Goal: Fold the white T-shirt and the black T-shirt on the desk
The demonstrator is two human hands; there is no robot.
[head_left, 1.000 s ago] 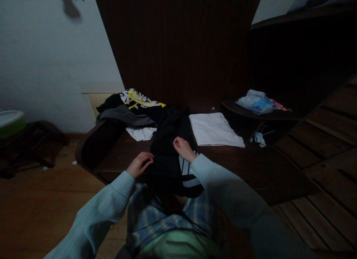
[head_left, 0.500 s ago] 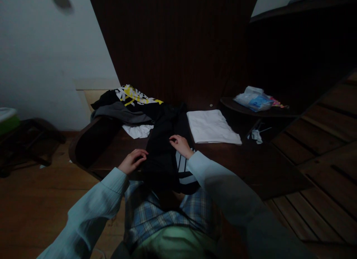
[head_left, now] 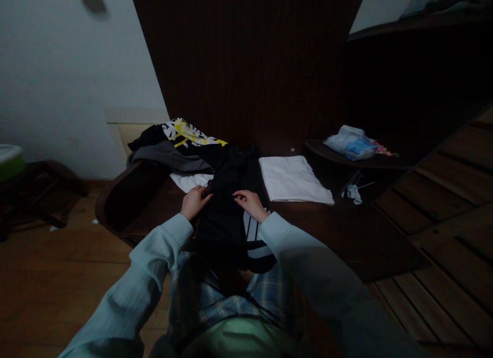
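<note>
A long black garment [head_left: 221,224] with white stripes near its lower right end lies over the dark wooden bench and hangs past its front edge. My left hand [head_left: 195,201] is at the garment's left edge, thumb and fingers pinched together on the cloth. Further right, my right hand [head_left: 249,203] pinches the same garment near its middle, just above the white stripes. The dim light hides the folds of cloth between the fingertips.
A folded white cloth [head_left: 295,178] lies right of the garment. Crumpled clothes [head_left: 173,155], black with yellow and white print and grey, lie at the left, a white cloth [head_left: 189,181] below them. On a small shelf at right sits a plastic packet [head_left: 352,143].
My left hand has moved up and right along the garment's left edge, its fingers now drawn together on the cloth. My right hand stays in nearly the same place.
</note>
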